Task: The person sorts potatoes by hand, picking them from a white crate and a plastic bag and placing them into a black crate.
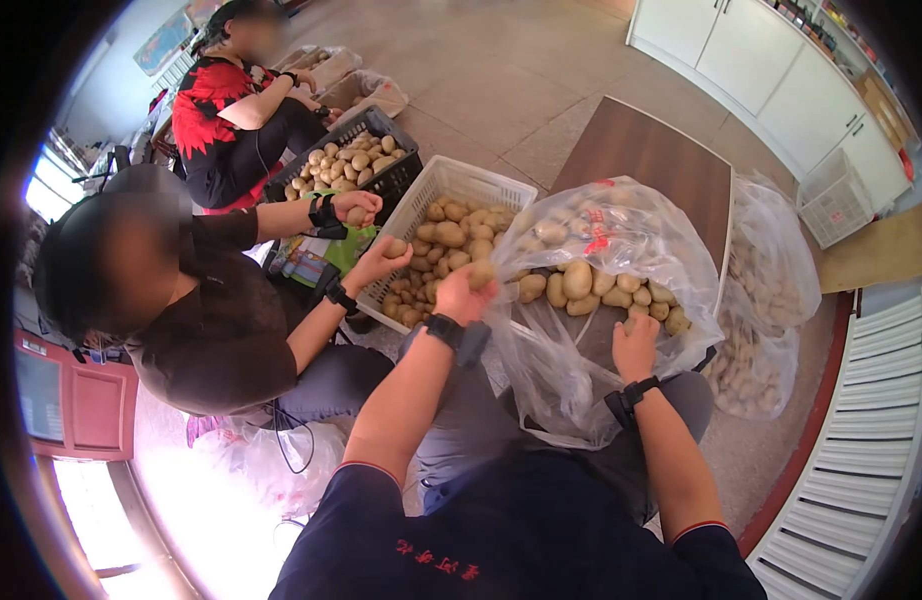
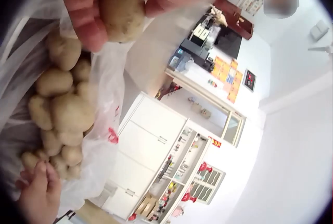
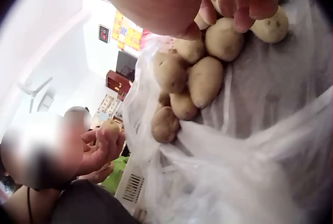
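Observation:
My left hand (image 1: 465,298) grips a potato (image 2: 123,10) between thumb and fingers, above the near edge of a white plastic crate (image 1: 521,190) that holds many potatoes. My right hand (image 1: 635,348) is in the mouth of a clear plastic bag (image 1: 671,225) on the low table. Its loosely bent fingers (image 3: 243,18) rest over the potatoes there, fingertips touching them. Several loose potatoes (image 1: 578,281) lie in a row at the bag's opening, and more show through the film behind. The bag's slack edge (image 1: 551,370) drapes toward my lap.
At left, a seated person (image 1: 216,300) holds a potato (image 1: 396,248) in one hand and another potato (image 1: 357,215) in the other beside the crate. A black crate (image 1: 406,165) of potatoes stands beyond. Filled bags (image 1: 756,370) lie right of the brown table (image 1: 631,150).

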Action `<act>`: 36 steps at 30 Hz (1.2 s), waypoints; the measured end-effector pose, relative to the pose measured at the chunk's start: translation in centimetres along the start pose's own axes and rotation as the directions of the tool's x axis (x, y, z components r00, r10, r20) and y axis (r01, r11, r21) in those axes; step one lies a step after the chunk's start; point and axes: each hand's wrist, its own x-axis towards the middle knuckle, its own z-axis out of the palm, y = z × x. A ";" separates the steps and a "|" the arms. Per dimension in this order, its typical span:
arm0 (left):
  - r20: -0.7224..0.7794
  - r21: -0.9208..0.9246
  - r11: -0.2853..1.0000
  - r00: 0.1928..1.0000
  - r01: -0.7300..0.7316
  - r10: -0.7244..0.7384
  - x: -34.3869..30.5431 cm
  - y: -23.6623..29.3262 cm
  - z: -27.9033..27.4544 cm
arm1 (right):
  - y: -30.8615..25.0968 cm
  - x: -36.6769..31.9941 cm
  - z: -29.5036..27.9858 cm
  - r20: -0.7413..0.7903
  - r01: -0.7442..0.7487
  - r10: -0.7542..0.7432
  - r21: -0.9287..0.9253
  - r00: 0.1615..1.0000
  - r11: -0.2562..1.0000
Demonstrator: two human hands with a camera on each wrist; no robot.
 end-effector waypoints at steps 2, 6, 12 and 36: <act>-0.072 0.000 0.996 0.993 -0.089 0.089 0.3 1.8 -0.2 | 0.5 0.2 -0.6 0.032 -0.129 0.131 -0.075 0.991 0.989; -0.224 -0.036 0.996 0.972 -0.076 0.067 0.9 3.3 -1.1 | 2.1 0.2 0.1 0.088 -0.192 0.198 -0.067 0.976 0.979; -0.277 0.009 0.989 0.950 -0.147 0.144 2.4 3.3 -2.4 | 2.5 -0.6 0.8 0.222 -0.052 0.091 -0.178 0.971 0.983; 0.182 0.591 0.807 0.976 -0.013 -0.117 -3.3 -3.0 2.2 | -4.5 -0.3 1.3 0.788 -0.757 0.113 0.527 0.606 0.385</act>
